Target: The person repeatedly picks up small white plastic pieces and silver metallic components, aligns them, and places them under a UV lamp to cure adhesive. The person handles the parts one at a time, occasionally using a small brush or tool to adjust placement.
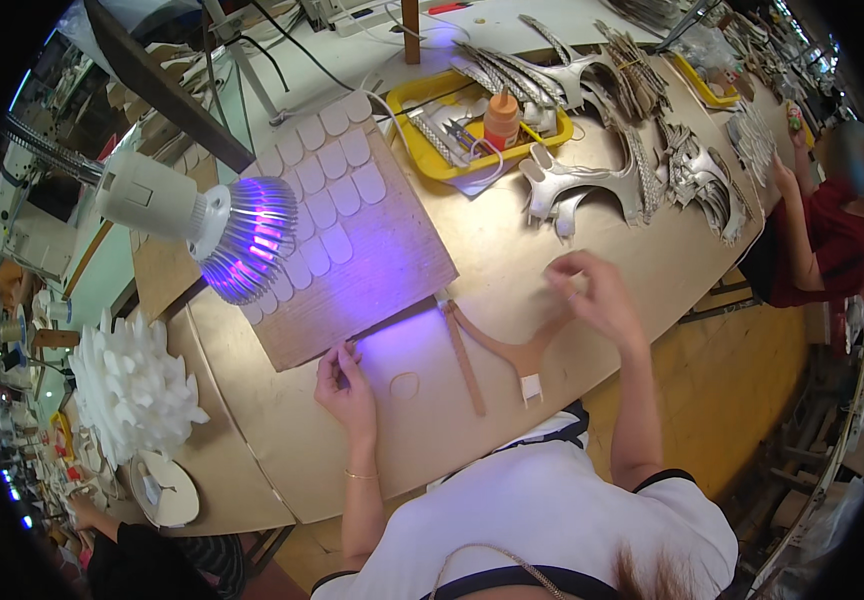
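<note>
My left hand (347,393) is closed at the near edge of a wooden board (397,250), fingers pressed together; whatever they may hold does not show. On the board lie rows of pale rounded-end pieces (347,195). My right hand (602,300) hovers over the table with bent fingers, its fingertips smeared by motion. Below and left of it lies a tan Y-shaped strap piece (524,354) with a white patch at its lower end. Beside that lies a narrow brown braided strip (465,365). A thin ring-shaped band (405,385) rests between my hands.
A lamp (242,235) with a finned head casts violet light over the board. Beyond are a yellow tray (432,165) holding an orange bottle (502,122), and silvery shoe-upper pieces (592,180). A white fluffy pile (137,385) stands left. Another person (827,240) sits at right.
</note>
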Demonstrator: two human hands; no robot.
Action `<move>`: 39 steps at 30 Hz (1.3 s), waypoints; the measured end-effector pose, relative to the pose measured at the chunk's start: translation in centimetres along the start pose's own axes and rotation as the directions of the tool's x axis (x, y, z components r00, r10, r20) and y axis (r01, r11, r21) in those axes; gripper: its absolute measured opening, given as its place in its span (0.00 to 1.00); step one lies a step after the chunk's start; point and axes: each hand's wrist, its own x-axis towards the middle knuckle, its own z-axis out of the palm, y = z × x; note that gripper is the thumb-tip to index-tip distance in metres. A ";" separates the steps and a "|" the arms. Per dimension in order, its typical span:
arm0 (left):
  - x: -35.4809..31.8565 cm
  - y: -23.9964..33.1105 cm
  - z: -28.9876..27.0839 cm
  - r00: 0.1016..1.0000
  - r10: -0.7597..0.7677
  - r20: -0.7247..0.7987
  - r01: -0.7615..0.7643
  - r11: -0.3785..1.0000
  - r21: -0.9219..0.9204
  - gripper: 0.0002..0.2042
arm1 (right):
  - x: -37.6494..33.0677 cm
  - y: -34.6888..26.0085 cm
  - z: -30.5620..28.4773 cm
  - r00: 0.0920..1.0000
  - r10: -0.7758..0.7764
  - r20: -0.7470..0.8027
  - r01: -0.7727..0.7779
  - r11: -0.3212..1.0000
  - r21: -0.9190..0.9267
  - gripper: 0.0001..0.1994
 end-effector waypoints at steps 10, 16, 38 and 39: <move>-0.2 0.2 -0.2 1.000 -0.008 -0.004 0.008 1.000 -0.030 0.10 | -3.5 -7.6 10.6 0.994 -0.021 0.111 0.068 0.895 -0.441 0.25; -0.2 1.0 -0.1 0.996 -0.058 0.061 0.064 0.991 -0.115 0.10 | -4.1 -6.5 10.8 0.992 -0.039 0.122 0.095 0.866 -0.491 0.17; 11.3 3.6 4.3 0.732 0.539 0.416 -0.675 0.498 0.543 0.16 | -17.1 -6.5 -18.9 0.893 0.044 -0.447 0.005 0.994 0.107 0.17; 11.6 3.4 4.5 0.726 0.531 0.437 -0.681 0.464 0.566 0.15 | -16.8 -6.9 -19.3 0.953 -0.057 -0.297 0.103 0.985 0.140 0.15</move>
